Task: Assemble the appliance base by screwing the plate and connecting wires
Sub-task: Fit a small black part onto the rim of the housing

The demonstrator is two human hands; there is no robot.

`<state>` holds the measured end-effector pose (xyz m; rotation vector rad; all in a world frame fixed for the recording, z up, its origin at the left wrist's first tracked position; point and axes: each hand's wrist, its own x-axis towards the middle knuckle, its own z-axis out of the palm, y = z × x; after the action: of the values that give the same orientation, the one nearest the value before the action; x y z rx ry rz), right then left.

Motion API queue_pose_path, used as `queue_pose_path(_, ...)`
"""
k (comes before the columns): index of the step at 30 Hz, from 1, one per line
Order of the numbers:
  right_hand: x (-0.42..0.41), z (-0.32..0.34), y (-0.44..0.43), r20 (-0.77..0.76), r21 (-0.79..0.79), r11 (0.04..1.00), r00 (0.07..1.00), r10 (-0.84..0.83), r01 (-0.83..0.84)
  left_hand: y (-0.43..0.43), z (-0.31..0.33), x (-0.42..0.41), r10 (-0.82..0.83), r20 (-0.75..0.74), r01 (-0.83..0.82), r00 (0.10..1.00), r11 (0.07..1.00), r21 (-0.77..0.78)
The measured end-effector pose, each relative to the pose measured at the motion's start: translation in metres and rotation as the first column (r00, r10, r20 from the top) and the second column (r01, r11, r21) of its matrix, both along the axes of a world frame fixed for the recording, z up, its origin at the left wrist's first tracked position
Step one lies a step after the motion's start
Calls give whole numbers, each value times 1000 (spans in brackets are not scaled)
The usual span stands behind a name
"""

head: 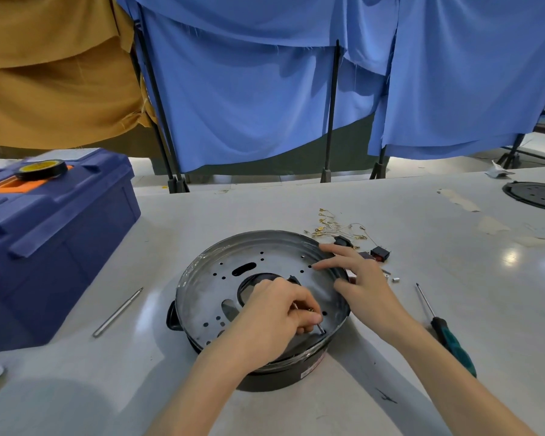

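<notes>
The base [265,380], a round black pot body, sits at the middle of the counter [422,294], just in front of the person, with the grey plate [265,262] lying on top of it inside a raised rim. The plate is pierced with many small holes, a few oval slots and a large central opening. The left hand [274,322] is over the plate's near side, its fingers curled round a slim metal bit [321,328] whose tip meets the plate close to the near-right rim. The right hand [359,278] rests on the far-right side with fingers spread and fairly straight, holding nothing; the forefinger lies beside a hole and the thumb is at the rim. Just past that hand lie two small black-and-red switches [379,253] and a loose tangle of thin wires [334,226] with brass terminals. To the right a green-handled screwdriver [447,338] lies well apart from the base, and on the left lies a thin metal rod [118,311]. The counter is pale, glossy and lightly scuffed, with scraps of masking tape [463,201] stuck toward the far right, near a black perforated disc [535,195] at the edge of view. At the left stands a blue toolbox [51,247], lid down — its contents are hidden — with a black roll [41,169] with a yellow centre lying on the lid. Behind the counter, blue cloth [265,89] hangs over black stands, with tan cloth [51,64] to its left.
</notes>
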<state>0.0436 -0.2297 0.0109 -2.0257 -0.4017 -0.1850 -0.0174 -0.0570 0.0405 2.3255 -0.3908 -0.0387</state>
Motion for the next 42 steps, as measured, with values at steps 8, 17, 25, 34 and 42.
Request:
queue_pose_path(8, 1, -2, 2, -4, 9, 1000, 1000, -5, 5, -10, 7, 1, -13, 87, -3, 996, 984, 176)
queue_pose_path(17, 2, -3, 3, -1, 13, 1000, 1000, -10, 10, -16, 7, 2, -220, 189, 79, 957, 824, 560)
queue_pose_path(25, 1, -3, 2, 0, 39, 999, 1000, 1, -1, -1, 4, 2, -109, 88, 95, 990, 984, 148)
queue_pose_path(34, 0, -1, 2, -3, 33, 999, 1000, 2, -1, 4, 2, -12, -162, 7, 159, 987, 973, 169)
queue_pose_path(42, -1, -1, 3, 0, 30, 1000, 1000, -5, 5, 2, -2, -22, -41, 47, 30, 998, 975, 219)
